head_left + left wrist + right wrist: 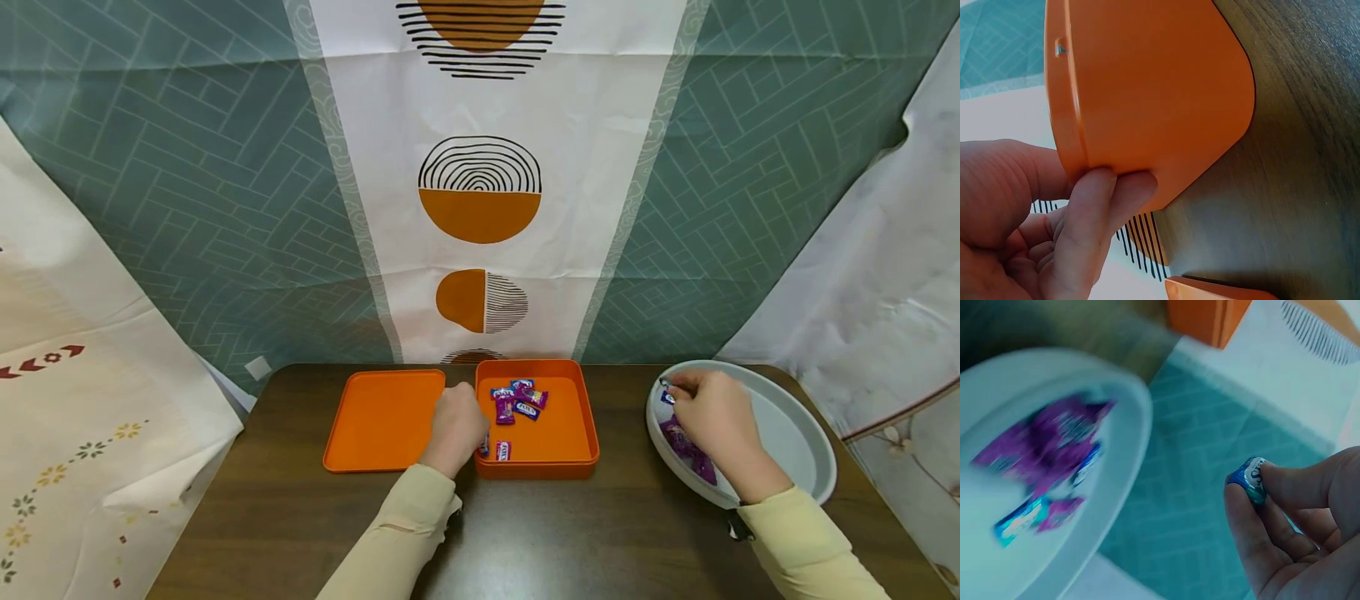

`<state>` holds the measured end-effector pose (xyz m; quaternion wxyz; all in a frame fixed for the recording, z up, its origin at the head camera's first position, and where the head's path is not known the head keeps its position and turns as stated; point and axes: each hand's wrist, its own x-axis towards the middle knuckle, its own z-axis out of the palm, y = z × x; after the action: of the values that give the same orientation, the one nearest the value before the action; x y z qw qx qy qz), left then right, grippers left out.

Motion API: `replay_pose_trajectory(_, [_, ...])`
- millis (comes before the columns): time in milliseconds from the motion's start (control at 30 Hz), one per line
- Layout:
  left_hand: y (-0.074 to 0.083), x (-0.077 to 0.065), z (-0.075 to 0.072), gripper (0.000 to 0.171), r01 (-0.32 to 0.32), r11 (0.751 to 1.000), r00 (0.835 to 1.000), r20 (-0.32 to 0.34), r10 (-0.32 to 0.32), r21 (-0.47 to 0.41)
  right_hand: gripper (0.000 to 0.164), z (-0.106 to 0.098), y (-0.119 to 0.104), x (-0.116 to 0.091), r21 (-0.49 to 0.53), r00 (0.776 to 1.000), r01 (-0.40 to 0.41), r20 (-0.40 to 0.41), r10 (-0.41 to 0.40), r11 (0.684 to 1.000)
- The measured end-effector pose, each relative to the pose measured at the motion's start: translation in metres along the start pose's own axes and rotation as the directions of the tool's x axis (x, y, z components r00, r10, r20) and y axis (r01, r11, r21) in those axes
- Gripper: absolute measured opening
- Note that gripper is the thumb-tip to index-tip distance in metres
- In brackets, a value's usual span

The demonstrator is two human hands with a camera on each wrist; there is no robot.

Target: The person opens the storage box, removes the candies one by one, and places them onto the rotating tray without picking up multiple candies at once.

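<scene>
In the head view, my left hand [456,425] is at the left side of an orange box [558,433]. Up close, its thumb and fingers pinch the box wall [1160,94]. Several small purple and blue wrapped candies [505,408] lie inside the box. Over the left part of a round pale tray [798,433], my right hand [716,417] pinches a small blue wrapped candy [1247,480] between thumb and fingertips. Below it in the tray lie several purple and blue wrapped candies [1063,437], blurred in the right wrist view.
A flat orange lid [382,421] lies left of the box. Both stand on a dark wooden table [540,542]. Behind the table hangs a green and white patterned cloth [225,208], with pale cloths [67,333] at the sides.
</scene>
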<state>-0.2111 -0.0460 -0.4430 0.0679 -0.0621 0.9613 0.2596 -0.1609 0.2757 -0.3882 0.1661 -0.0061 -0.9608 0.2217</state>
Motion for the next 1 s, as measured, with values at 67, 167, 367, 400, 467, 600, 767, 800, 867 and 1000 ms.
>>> replay_pose_trajectory(67, [0.0, 0.0, 0.0, 0.03, 0.005, 1.0, 1.0, 0.005, -0.005, -0.008, 0.018, -0.004, 0.012, -0.002, -0.015, 1.0, -0.024, 0.003, 0.024, 1.0])
replay_pose_trajectory(167, [0.001, 0.0, -0.001, 0.03, 0.007, 1.0, 1.0, 0.007, -0.006, -0.015, 0.017, -0.008, 0.026, -0.007, -0.032, 0.998, -0.059, 0.023, 0.06, 0.998])
replay_pose_trajectory(367, [0.0, -0.001, -0.002, 0.024, 0.002, 1.0, 1.0, 0.01, -0.002, -0.02, 0.015, -0.014, 0.05, -0.02, -0.076, 0.99, -0.108, 0.088, 0.115, 0.991])
replay_pose_trajectory(400, [0.0, -0.001, -0.001, 0.024, 0.002, 1.0, 1.0, 0.01, -0.002, -0.02, 0.014, -0.015, 0.053, -0.022, -0.083, 0.987, -0.116, 0.103, 0.124, 0.99])
replay_pose_trajectory(467, [0.0, -0.001, -0.001, 0.024, 0.002, 1.0, 1.0, 0.008, -0.002, -0.019, 0.013, -0.017, 0.058, -0.026, -0.101, 0.982, -0.13, 0.125, 0.142, 0.986])
replay_pose_trajectory(600, [0.0, -0.001, -0.001, 0.025, -0.002, 1.0, 1.0, -0.001, 0.002, -0.01, 0.014, -0.02, 0.067, -0.03, -0.13, 0.966, -0.153, 0.188, 0.176, 0.98])
replay_pose_trajectory(767, [0.0, -0.001, -0.001, 0.025, -0.011, 1.0, 1.0, -0.015, 0.011, -0.002, 0.014, -0.019, 0.075, -0.032, -0.176, 0.956, -0.133, 0.237, 0.173, 0.975])
replay_pose_trajectory(800, [0.0, -0.001, -0.001, 0.026, -0.012, 1.0, 1.0, -0.018, 0.012, 0.0, 0.014, -0.019, 0.076, -0.032, -0.185, 0.955, -0.126, 0.242, 0.169, 0.975])
replay_pose_trajectory(867, [0.0, -0.001, -0.002, 0.026, -0.012, 1.0, 1.0, -0.02, 0.012, 0.005, 0.012, -0.017, 0.079, -0.032, -0.204, 0.954, -0.106, 0.254, 0.157, 0.973])
replay_pose_trajectory(1000, [0.0, -0.001, -0.001, 0.025, -0.017, 1.0, 1.0, -0.022, 0.017, 0.018, 0.01, -0.014, 0.081, -0.033, -0.22, 0.945, -0.102, 0.284, 0.163, 0.97])
